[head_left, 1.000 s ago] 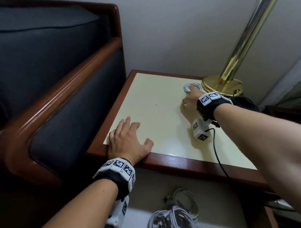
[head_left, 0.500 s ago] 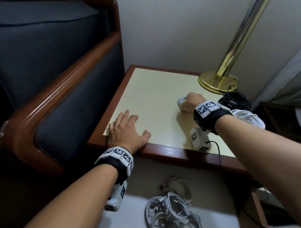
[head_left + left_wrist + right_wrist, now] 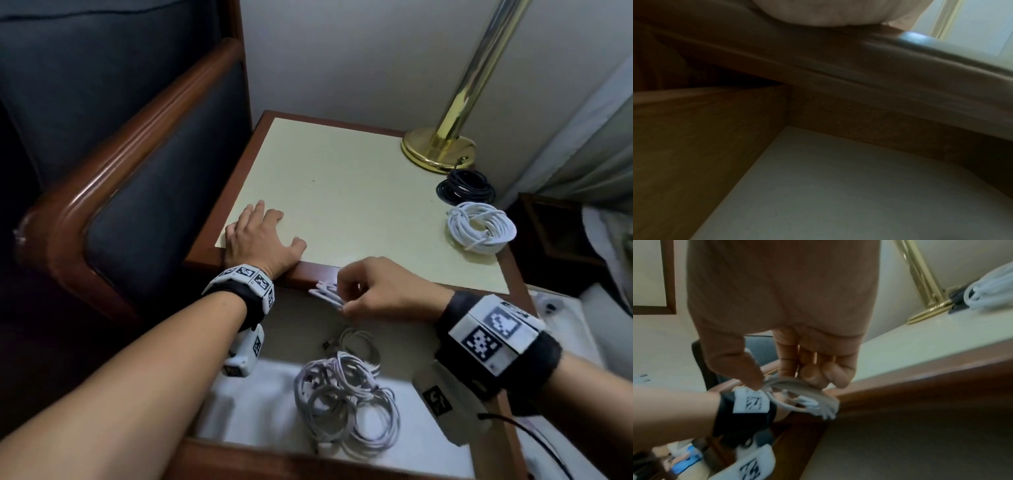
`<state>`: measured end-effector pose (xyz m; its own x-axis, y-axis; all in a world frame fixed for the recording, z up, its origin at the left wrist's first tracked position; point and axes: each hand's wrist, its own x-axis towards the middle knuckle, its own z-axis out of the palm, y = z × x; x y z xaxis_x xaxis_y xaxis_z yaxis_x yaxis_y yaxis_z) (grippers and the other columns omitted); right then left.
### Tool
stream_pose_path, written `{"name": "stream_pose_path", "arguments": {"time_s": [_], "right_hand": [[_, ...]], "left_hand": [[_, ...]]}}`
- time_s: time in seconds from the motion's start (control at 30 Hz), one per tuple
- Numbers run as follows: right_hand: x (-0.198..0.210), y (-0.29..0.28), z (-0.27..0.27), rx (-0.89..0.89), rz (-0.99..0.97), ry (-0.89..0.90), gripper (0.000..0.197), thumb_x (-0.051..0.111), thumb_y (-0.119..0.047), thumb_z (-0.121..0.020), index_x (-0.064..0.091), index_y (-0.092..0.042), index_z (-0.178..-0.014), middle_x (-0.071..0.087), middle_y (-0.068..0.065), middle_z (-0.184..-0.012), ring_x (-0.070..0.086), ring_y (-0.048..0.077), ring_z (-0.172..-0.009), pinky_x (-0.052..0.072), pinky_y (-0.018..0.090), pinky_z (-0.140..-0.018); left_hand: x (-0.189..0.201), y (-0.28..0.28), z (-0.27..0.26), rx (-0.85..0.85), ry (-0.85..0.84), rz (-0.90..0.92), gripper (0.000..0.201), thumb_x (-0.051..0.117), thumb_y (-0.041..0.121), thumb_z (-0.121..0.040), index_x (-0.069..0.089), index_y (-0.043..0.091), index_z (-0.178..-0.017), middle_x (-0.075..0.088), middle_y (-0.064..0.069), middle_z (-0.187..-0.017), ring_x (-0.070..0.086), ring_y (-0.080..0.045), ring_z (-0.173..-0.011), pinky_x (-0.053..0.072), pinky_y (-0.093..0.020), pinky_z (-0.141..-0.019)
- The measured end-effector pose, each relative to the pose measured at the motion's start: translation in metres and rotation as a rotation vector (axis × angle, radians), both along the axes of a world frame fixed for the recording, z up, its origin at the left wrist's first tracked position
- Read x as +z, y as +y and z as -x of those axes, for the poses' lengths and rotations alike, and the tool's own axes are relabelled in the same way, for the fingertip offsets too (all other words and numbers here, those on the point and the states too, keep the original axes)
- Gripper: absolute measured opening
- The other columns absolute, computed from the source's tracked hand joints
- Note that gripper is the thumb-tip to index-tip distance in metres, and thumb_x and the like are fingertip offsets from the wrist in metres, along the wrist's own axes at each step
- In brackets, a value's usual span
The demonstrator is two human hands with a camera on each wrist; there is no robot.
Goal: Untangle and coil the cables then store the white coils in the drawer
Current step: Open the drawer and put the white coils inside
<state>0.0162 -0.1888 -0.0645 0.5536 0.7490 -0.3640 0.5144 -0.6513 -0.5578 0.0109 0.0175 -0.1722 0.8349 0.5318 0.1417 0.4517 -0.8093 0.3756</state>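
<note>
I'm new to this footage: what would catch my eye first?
The right hand pinching a small white coil over the open drawer, where white coils already lie. Behind, on the table by the brass lamp, sit a black coil and a large white coil.

coils (image 3: 346, 394) in drawer (image 3: 260, 421); lamp (image 3: 440, 150) behind.

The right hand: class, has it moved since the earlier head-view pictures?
Yes. The right hand, pinching a small white coil, has come from beside the lamp base to the table's front edge, over the drawer.
</note>
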Motion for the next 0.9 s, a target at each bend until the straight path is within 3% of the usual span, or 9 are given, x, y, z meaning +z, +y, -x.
{"name": "stream_pose_path", "arguments": {"time_s": [0.07,0.13,0.33,0.4,0.47,0.6,0.73,0.83,0.9], "right_hand": [[-0.007,-0.004,0.02,0.093,0.036,0.078,0.02,0.072,-0.014,-0.073,0.055,-0.023,-0.066,0.051,-0.008,-0.059,0.047,0.002,-0.054,0.034,0.017,-0.051],[-0.021,-0.003,0.034,0.189,0.11,0.067,0.014,0.073,-0.018,-0.074,0.059,-0.022,-0.071,0.056,-0.007,-0.065,0.049,0.002,-0.059,0.037,0.019,-0.053],[-0.064,0.008,0.041,0.343,0.188,-0.216,0.014,0.065,-0.021,-0.078,0.053,-0.016,-0.073,0.058,0.009,-0.082,0.054,0.028,-0.076,0.049,0.038,-0.067],[-0.074,0.014,0.042,0.362,0.227,-0.261,0.009,0.062,-0.02,-0.082,0.06,-0.011,-0.083,0.059,0.012,-0.093,0.058,0.031,-0.084,0.046,0.035,-0.065],[-0.081,0.02,0.043,0.386,0.32,-0.251,0.015,0.06,-0.022,-0.086,0.063,-0.011,-0.096,0.06,0.013,-0.1,0.059,0.03,-0.088,0.04,0.031,-0.064],[-0.082,0.026,0.044,0.401,0.431,-0.198,0.021,0.059,-0.023,-0.087,0.065,-0.006,-0.097,0.066,0.017,-0.096,0.059,0.032,-0.085,0.04,0.03,-0.064],[-0.073,0.011,0.044,0.315,0.336,-0.141,0.022,0.06,-0.024,-0.087,0.067,-0.008,-0.1,0.068,0.014,-0.102,0.06,0.031,-0.094,0.046,0.031,-0.071],[-0.061,-0.007,0.041,0.225,0.259,-0.096,0.021,0.062,-0.026,-0.084,0.068,-0.011,-0.098,0.068,0.011,-0.098,0.061,0.029,-0.09,0.053,0.038,-0.078],[-0.047,-0.021,0.033,0.132,0.179,-0.077,0.016,0.062,-0.026,-0.086,0.067,-0.013,-0.092,0.067,0.004,-0.091,0.06,0.021,-0.085,0.051,0.032,-0.075]], "left_hand": [[0.001,0.0,0.0,-0.004,-0.005,0.009,0.073,0.041,0.057,-0.065,0.055,0.029,-0.13,0.034,-0.001,-0.156,0.023,-0.018,-0.145,0.018,-0.04,-0.113],[0.003,-0.001,0.001,-0.004,0.0,0.02,0.072,0.042,0.057,-0.064,0.055,0.029,-0.13,0.033,-0.001,-0.156,0.022,-0.018,-0.145,0.017,-0.039,-0.113],[0.003,-0.002,0.002,-0.006,-0.016,0.03,0.072,0.043,0.056,-0.063,0.056,0.028,-0.128,0.034,0.0,-0.155,0.023,-0.018,-0.145,0.018,-0.039,-0.113],[0.003,-0.002,0.002,-0.011,-0.02,0.031,0.072,0.044,0.056,-0.062,0.057,0.028,-0.128,0.035,-0.001,-0.155,0.023,-0.018,-0.145,0.018,-0.04,-0.112],[0.002,-0.002,0.001,-0.013,-0.022,0.028,0.072,0.044,0.056,-0.062,0.057,0.028,-0.127,0.036,0.0,-0.154,0.024,-0.018,-0.145,0.019,-0.04,-0.112],[0.002,-0.001,0.001,-0.017,-0.031,0.028,0.071,0.045,0.056,-0.062,0.057,0.027,-0.126,0.036,-0.001,-0.154,0.024,-0.019,-0.144,0.019,-0.041,-0.112],[0.002,-0.001,0.001,-0.025,-0.034,0.028,0.072,0.045,0.056,-0.062,0.058,0.027,-0.127,0.036,-0.002,-0.154,0.025,-0.019,-0.144,0.02,-0.041,-0.112],[0.002,0.0,0.001,-0.026,-0.043,0.019,0.071,0.044,0.056,-0.063,0.058,0.027,-0.126,0.038,-0.002,-0.153,0.026,-0.02,-0.144,0.022,-0.042,-0.111],[0.001,0.0,0.001,-0.027,-0.048,0.011,0.07,0.044,0.055,-0.063,0.059,0.026,-0.125,0.039,-0.002,-0.153,0.027,-0.02,-0.143,0.024,-0.042,-0.11]]}}
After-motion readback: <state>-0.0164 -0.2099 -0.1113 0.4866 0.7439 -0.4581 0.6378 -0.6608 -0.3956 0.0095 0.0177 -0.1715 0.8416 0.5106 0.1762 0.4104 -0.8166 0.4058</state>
